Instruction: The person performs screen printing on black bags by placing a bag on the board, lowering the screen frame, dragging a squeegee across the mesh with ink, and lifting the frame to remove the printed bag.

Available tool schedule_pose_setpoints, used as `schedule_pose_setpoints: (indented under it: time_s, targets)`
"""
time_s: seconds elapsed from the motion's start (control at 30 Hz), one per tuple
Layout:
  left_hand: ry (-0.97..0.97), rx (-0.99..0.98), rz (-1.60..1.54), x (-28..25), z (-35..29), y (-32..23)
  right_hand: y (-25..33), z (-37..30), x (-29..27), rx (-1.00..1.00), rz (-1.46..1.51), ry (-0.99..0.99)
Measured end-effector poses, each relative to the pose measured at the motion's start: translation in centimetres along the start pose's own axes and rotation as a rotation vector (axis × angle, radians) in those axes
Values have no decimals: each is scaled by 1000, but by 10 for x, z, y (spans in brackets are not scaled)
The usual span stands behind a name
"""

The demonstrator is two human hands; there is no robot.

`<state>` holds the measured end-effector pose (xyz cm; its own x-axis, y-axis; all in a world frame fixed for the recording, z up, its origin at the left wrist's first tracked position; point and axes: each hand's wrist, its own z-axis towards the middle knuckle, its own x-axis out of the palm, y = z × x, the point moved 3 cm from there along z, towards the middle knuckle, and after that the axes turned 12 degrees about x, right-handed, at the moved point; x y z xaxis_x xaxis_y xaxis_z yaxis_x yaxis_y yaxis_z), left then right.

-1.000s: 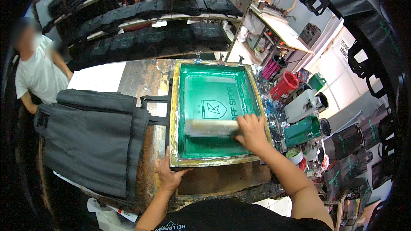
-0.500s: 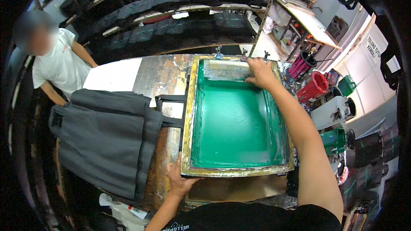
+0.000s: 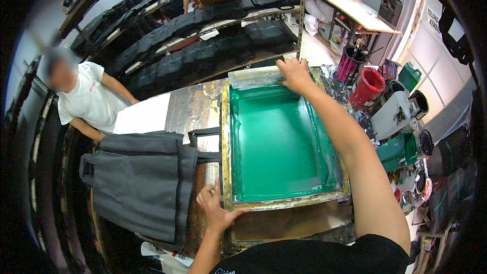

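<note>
A screen-printing frame (image 3: 226,137) with a yellow-stained rim lies on the table, its mesh (image 3: 276,147) covered in green ink. At the far end, my right hand (image 3: 295,75) grips a wide, pale squeegee (image 3: 253,77) by its top; its lower edge is toward the ink. By the near left corner of the frame is my left hand (image 3: 215,213), thumb stretched along the near rim and the other fingers apart and partly bent. Black fabric bags (image 3: 139,187) are stacked left of the frame. A black bag strap (image 3: 205,132) reaches toward it, and whatever lies beneath is hidden.
A person in a white shirt (image 3: 89,91) stands at the far left beside a white sheet (image 3: 144,114). Behind the table, a rack (image 3: 228,12) holds rows of black bags. Ink containers, including a red bucket (image 3: 366,89) and green tub (image 3: 395,153), crowd the right side.
My right hand and the squeegee have tilted or risen toward the far rim. My left hand's fingers have loosened from the frame's left side. The view has shifted.
</note>
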<state>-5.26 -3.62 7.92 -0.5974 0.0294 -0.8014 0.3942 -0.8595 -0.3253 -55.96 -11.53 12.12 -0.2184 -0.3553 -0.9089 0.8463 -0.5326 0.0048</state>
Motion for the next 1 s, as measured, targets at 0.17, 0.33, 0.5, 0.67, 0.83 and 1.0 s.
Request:
schedule_pose_setpoints:
  time_s: [0.17, 0.33, 0.5, 0.67, 0.83, 1.0]
  targets:
    - [-9, 210, -58, 26, 128, 7, 11, -17, 18, 33, 21, -142]
    - [-214, 405, 51, 103, 302, 26, 13, -14, 30, 6, -24, -194]
    - [96, 317, 366, 167, 378, 53, 6, 1, 27, -43, 6, -140]
    - [-43, 389, 413, 175, 364, 58, 7, -7, 18, -62, 35, -63]
    - [-87, 431, 405, 158, 328, 44, 14, -44, 1, -94, 4, -135]
    - [-75, 436, 384, 134, 272, 21, 26, -100, -29, -87, -17, -28]
